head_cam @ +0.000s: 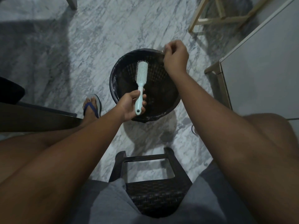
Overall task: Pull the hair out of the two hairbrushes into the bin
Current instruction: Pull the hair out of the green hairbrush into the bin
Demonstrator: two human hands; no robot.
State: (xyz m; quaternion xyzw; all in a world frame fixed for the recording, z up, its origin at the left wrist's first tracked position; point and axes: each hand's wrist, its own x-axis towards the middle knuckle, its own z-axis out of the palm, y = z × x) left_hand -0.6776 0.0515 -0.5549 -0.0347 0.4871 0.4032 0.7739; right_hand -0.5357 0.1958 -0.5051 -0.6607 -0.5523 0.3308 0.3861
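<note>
A foot (91,105) in a blue flip-flop rests on the floor on the left. Next to it, the left hand (129,107) wraps its fingers round the handle of a pale blue hairbrush (141,78). The brush is held up over the black bin (116,75), bristles on top. The right hand (175,57) hangs over the bin's far right rim, fingers curled. I cannot tell if it pinches hair.

A room in a home: marble floor (113,29), a dark woven stool (155,191) at 6 o'clock, pale wooden furniture legs (208,20) at 1 o'clock, a white cabinet (267,70) at 3 o'clock, a black bin (161,94) mid-floor.
</note>
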